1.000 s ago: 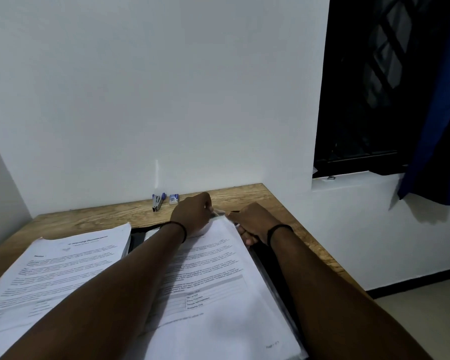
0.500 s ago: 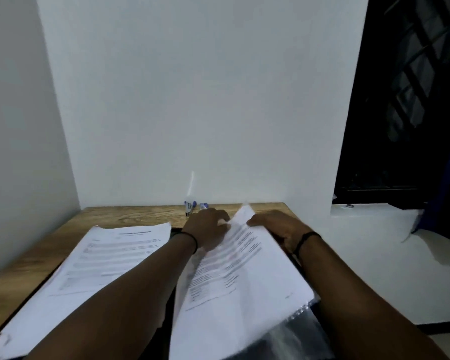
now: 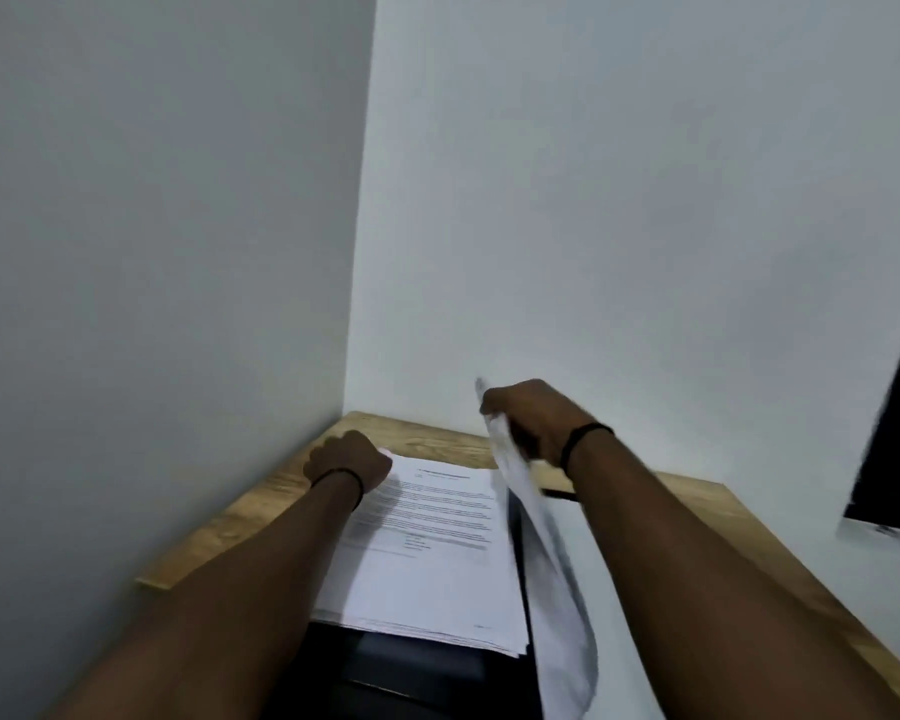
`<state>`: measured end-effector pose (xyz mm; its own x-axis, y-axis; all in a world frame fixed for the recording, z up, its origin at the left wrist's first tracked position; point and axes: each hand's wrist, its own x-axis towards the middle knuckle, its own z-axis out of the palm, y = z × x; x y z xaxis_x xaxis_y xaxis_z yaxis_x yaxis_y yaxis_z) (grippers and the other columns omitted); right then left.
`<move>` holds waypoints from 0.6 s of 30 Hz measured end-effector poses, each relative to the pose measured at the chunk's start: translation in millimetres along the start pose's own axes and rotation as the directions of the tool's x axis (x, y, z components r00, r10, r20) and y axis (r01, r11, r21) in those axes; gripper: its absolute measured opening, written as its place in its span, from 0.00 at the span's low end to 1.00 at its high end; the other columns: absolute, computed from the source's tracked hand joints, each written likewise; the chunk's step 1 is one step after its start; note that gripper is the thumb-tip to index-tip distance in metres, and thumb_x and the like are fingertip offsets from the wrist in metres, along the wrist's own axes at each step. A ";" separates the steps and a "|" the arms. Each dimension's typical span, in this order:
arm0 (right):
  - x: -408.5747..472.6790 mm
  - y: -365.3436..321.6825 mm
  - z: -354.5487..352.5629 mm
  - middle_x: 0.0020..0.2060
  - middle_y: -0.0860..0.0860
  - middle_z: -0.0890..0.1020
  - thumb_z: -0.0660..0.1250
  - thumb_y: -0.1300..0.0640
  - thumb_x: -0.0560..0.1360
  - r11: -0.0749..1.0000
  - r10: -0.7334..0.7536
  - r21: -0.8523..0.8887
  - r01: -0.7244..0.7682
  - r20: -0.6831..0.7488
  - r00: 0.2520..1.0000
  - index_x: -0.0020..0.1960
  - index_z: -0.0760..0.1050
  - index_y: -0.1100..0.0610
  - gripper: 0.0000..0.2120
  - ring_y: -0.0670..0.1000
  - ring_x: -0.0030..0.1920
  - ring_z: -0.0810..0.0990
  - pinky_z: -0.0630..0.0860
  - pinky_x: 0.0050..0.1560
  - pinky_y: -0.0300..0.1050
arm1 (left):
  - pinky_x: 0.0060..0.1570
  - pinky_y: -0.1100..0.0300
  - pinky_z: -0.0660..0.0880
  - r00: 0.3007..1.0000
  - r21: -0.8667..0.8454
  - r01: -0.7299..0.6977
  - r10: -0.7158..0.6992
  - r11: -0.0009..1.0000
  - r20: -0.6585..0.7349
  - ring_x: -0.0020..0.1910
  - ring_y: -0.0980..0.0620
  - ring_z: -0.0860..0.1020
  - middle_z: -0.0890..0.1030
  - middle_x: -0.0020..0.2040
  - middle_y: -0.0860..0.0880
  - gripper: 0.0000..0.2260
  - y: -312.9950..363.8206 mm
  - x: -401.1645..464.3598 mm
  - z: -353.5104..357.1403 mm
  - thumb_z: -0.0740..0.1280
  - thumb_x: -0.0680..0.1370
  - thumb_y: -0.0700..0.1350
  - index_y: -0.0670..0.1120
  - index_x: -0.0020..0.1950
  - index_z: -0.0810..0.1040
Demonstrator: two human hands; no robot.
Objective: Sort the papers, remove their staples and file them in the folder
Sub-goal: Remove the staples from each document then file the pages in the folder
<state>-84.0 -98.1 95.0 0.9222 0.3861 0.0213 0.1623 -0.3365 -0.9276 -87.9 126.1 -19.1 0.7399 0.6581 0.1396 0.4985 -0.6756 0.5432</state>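
Wooden tabletop (image 3: pixel 437 433) in a white corner: the right hand (image 3: pixel 533 420) pinches a limp, light sheaf (image 3: pixel 536 537) by its top; the left hand (image 3: pixel 346 459), fingers curled, rests on the stack (image 3: pixel 432 563).

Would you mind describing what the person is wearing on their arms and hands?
Both forearms are bare, with no sleeves in view. A thin black band circles each wrist, one behind the left hand and one behind the right hand. No gloves or watch show; rings cannot be made out.

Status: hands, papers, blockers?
Right hand grips lifted sheet by its top. Left hand rests on paper stack's far left corner. Nothing blocking.
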 end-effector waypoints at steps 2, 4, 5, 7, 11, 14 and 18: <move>6.7 -1.3 34.5 0.21 0.54 0.72 0.66 0.63 0.75 0.998 0.031 -0.058 -0.028 0.060 0.998 0.36 0.72 0.62 0.10 0.50 0.19 0.68 0.68 0.25 0.34 | 0.55 0.58 0.74 0.991 -0.130 0.001 0.017 0.992 0.135 0.61 0.43 0.78 0.80 0.62 0.43 0.22 -16.4 11.2 3.6 0.70 0.74 0.55 0.41 0.62 0.79; 14.2 1.4 73.0 0.23 0.56 0.74 0.67 0.61 0.75 0.992 0.071 -0.114 -0.056 0.126 0.990 0.37 0.73 0.62 0.09 0.49 0.19 0.70 0.70 0.23 0.35 | 0.54 0.56 0.76 0.979 -0.242 0.006 0.044 0.970 0.200 0.58 0.44 0.79 0.82 0.59 0.43 0.20 -29.4 26.2 7.1 0.75 0.72 0.49 0.39 0.59 0.80; 14.5 7.7 81.0 0.25 0.56 0.74 0.67 0.61 0.75 0.987 0.094 -0.141 -0.074 0.148 0.985 0.39 0.73 0.63 0.08 0.50 0.20 0.71 0.71 0.23 0.36 | 0.56 0.55 0.76 0.976 -0.268 -0.003 0.061 0.963 0.207 0.57 0.44 0.80 0.82 0.58 0.43 0.20 -27.4 28.2 9.1 0.76 0.71 0.48 0.39 0.58 0.81; 22.5 23.8 104.3 0.28 0.57 0.76 0.68 0.59 0.76 0.974 0.160 -0.191 -0.120 0.206 0.965 0.42 0.74 0.62 0.07 0.49 0.23 0.73 0.73 0.24 0.37 | 0.56 0.54 0.77 0.968 -0.303 -0.029 0.103 0.952 0.230 0.55 0.46 0.80 0.82 0.56 0.44 0.24 -31.7 37.3 10.3 0.78 0.65 0.50 0.40 0.57 0.81; 33.0 54.3 131.2 0.33 0.55 0.77 0.67 0.60 0.77 0.948 0.281 -0.235 -0.214 0.305 0.910 0.45 0.75 0.62 0.05 0.49 0.26 0.76 0.77 0.27 0.39 | 0.44 0.60 0.70 0.952 -0.260 -0.033 0.110 0.965 0.286 0.49 0.47 0.78 0.81 0.51 0.43 0.09 -33.2 47.5 13.9 0.73 0.74 0.45 0.39 0.46 0.79; 38.6 57.2 134.2 0.33 0.56 0.77 0.65 0.64 0.77 0.965 0.253 -0.148 -0.217 0.301 0.919 0.45 0.74 0.62 0.03 0.51 0.26 0.75 0.75 0.26 0.39 | 0.46 0.60 0.68 0.977 -0.226 -0.144 0.175 0.964 0.125 0.54 0.44 0.78 0.81 0.57 0.42 0.07 -34.1 53.5 13.6 0.66 0.78 0.46 0.43 0.44 0.75; 53.8 46.3 123.4 0.31 0.57 0.73 0.62 0.66 0.75 0.987 0.158 -0.014 -0.157 0.126 0.979 0.41 0.68 0.59 0.06 0.53 0.25 0.69 0.69 0.28 0.43 | 0.39 0.54 0.67 0.909 -0.308 -0.351 0.243 0.884 -0.338 0.45 0.38 0.77 0.79 0.45 0.39 0.08 -25.3 36.1 -26.2 0.60 0.82 0.44 0.44 0.44 0.67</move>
<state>-70.2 13.0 7.1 0.8844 0.4336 -0.1727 0.0204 -0.4054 -0.9139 -85.6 175.6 -6.1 0.6415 0.5462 0.5387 0.0418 -0.7260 0.6864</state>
